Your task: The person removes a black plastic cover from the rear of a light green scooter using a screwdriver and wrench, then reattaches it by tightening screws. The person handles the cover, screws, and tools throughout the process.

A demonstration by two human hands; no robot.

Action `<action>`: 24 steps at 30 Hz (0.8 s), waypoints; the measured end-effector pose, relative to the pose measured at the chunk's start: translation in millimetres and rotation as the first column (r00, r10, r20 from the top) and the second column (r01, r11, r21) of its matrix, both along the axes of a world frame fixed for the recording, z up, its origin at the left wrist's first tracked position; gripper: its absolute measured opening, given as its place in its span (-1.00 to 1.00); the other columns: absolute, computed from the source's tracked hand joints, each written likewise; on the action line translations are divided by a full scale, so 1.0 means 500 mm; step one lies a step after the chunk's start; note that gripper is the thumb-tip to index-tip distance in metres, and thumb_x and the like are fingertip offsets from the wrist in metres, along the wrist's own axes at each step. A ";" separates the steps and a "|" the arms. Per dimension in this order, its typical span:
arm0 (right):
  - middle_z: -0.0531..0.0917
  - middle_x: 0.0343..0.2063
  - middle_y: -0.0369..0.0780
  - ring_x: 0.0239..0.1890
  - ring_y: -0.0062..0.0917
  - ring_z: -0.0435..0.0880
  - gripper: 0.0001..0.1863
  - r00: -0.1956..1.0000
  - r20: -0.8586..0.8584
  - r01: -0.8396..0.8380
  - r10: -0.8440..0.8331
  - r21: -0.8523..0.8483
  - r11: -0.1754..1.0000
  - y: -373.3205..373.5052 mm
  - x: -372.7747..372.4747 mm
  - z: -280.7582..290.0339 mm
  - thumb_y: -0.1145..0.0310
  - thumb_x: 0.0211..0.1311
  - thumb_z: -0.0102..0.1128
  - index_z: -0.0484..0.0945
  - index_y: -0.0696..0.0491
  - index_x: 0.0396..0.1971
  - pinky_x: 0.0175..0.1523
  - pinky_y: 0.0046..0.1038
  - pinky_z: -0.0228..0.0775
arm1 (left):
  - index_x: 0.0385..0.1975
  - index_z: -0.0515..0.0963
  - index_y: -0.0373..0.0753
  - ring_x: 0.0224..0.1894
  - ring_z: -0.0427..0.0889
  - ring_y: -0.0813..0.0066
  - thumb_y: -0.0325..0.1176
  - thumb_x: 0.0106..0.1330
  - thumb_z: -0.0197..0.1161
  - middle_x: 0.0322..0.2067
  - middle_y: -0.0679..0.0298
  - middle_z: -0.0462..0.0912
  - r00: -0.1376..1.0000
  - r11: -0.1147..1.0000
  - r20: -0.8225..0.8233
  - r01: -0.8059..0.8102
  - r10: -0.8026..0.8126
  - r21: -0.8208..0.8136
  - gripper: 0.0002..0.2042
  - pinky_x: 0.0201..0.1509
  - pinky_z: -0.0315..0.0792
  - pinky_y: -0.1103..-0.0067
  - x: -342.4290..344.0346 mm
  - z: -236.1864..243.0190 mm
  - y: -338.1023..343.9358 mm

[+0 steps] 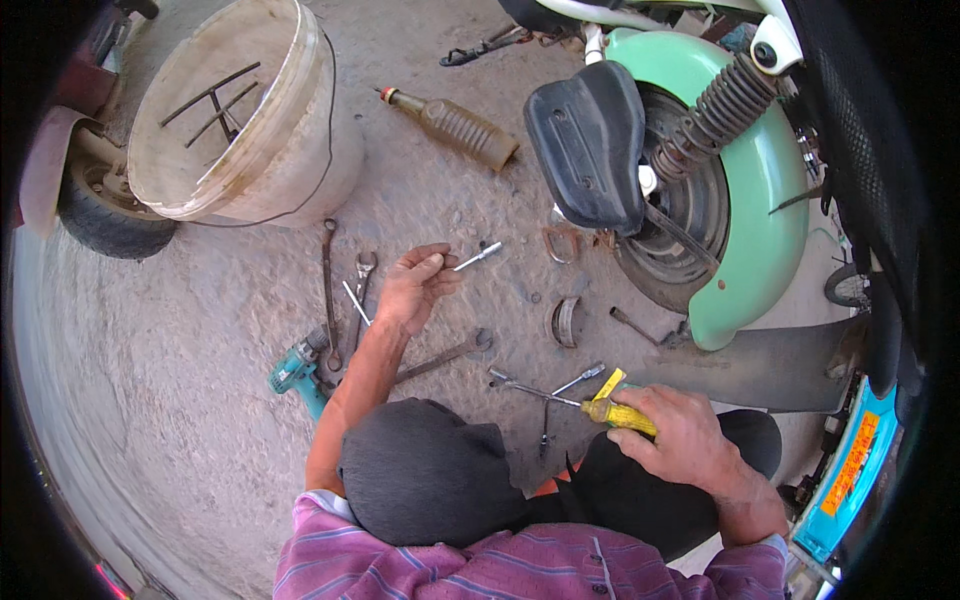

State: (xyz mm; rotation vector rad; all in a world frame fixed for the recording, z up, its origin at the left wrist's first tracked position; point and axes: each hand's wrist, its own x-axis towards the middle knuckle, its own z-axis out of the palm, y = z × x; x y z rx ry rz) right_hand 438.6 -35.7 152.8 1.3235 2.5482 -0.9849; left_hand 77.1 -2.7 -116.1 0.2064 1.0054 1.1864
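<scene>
My left hand (pixel 418 288) is closed in a pinch on a short silver metal rod (pixel 478 257) with a thicker end, held over the concrete floor. On the right, my right hand (pixel 680 432) is wrapped round the yellow handle of a screwdriver-like tool (pixel 625 415), its thin shaft pointing left. That shaft meets or overlaps a three-armed socket wrench (pixel 575 381) on the floor; I cannot tell whether they touch. A yellow strip (pixel 609 384) shows beside the handle. Near my left forearm lie a ring spanner (pixel 327 285), a combination spanner (pixel 364 272) and a large open-ended wrench (pixel 440 359).
Ahead to the right stands a scooter's rear wheel (pixel 690 200) under a pale green fender (pixel 770 215), with a coil shock absorber (pixel 712 118). A metal ring (pixel 564 322) lies nearby. Leftward are a teal power drill (pixel 298 376), a white bucket (pixel 330 160) and a plastic bottle (pixel 460 128).
</scene>
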 end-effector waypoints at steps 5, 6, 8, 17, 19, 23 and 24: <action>0.74 -0.29 -0.08 -0.30 -0.08 0.77 -0.55 0.999 0.025 -0.028 0.028 -0.016 0.999 0.002 -0.008 -0.007 0.12 0.24 0.46 0.64 0.06 0.03 -0.22 -0.13 0.62 | -0.02 0.56 -0.28 -0.48 0.63 0.44 -0.29 0.55 0.27 -0.36 0.25 0.69 0.998 0.997 -0.057 -0.030 0.026 -0.071 -0.80 -0.42 0.51 0.51 -0.011 -0.014 0.005; 0.74 -0.29 -0.07 -0.30 -0.08 0.77 -0.55 0.998 0.055 -0.042 0.043 -0.018 0.999 0.001 -0.011 -0.012 0.12 0.24 0.46 0.64 0.06 0.03 -0.23 -0.12 0.62 | -0.06 0.56 -0.26 -0.50 0.61 0.45 -0.28 0.55 0.28 -0.38 0.26 0.67 0.997 0.994 -0.065 -0.042 0.036 -0.099 -0.82 -0.44 0.48 0.52 -0.013 -0.017 0.009; 0.75 -0.26 -0.06 -0.29 -0.06 0.77 -0.55 0.998 0.047 -0.030 0.032 -0.046 0.998 -0.001 -0.016 -0.025 0.11 0.25 0.44 0.64 0.06 0.03 -0.20 -0.11 0.63 | -0.12 0.54 -0.20 -0.49 0.57 0.47 -0.28 0.53 0.30 -0.40 0.30 0.64 0.996 0.993 -0.062 -0.071 0.065 -0.095 -0.84 -0.42 0.45 0.51 -0.016 -0.024 0.019; 0.76 -0.28 -0.02 -0.22 -0.01 0.78 -0.56 0.994 0.110 -0.006 0.027 -0.188 0.982 -0.007 -0.009 -0.088 0.01 0.36 0.29 0.65 0.06 0.01 -0.15 0.01 0.62 | 0.12 0.56 -0.36 -0.08 0.67 0.37 -0.41 0.48 0.29 -0.10 0.15 0.68 0.990 0.997 -0.139 -0.040 0.030 -0.072 -0.71 -0.01 0.56 0.44 -0.018 -0.046 0.016; 0.76 -0.31 0.00 -0.21 -0.03 0.79 -0.56 0.990 0.138 -0.005 0.041 -0.252 0.968 -0.003 -0.008 -0.097 0.01 0.36 0.28 0.65 0.06 0.00 -0.15 0.01 0.63 | 0.06 0.59 -0.34 -0.23 0.67 0.41 -0.40 0.47 0.30 -0.21 0.20 0.70 0.992 0.997 -0.124 -0.004 -0.005 -0.073 -0.75 -0.16 0.57 0.48 -0.022 -0.049 0.014; 0.76 -0.32 0.02 -0.20 -0.01 0.79 -0.58 0.986 0.145 -0.044 0.079 -0.233 0.972 -0.003 -0.011 -0.113 0.03 0.35 0.28 0.65 0.06 -0.02 -0.13 0.03 0.64 | 0.00 0.61 -0.32 -0.36 0.65 0.43 -0.43 0.47 0.29 -0.27 0.21 0.70 0.989 0.999 -0.148 0.023 -0.029 -0.038 -0.80 -0.29 0.55 0.51 -0.020 -0.055 0.019; 0.76 -0.32 0.02 -0.20 0.00 0.79 -0.58 0.989 0.127 -0.041 0.071 -0.228 0.973 -0.004 -0.011 -0.115 0.03 0.35 0.28 0.65 0.06 -0.02 -0.13 0.03 0.64 | 0.00 0.61 -0.32 -0.36 0.66 0.43 -0.43 0.47 0.28 -0.27 0.20 0.70 0.983 0.999 -0.178 0.031 -0.037 -0.037 -0.81 -0.30 0.55 0.51 -0.019 -0.053 0.023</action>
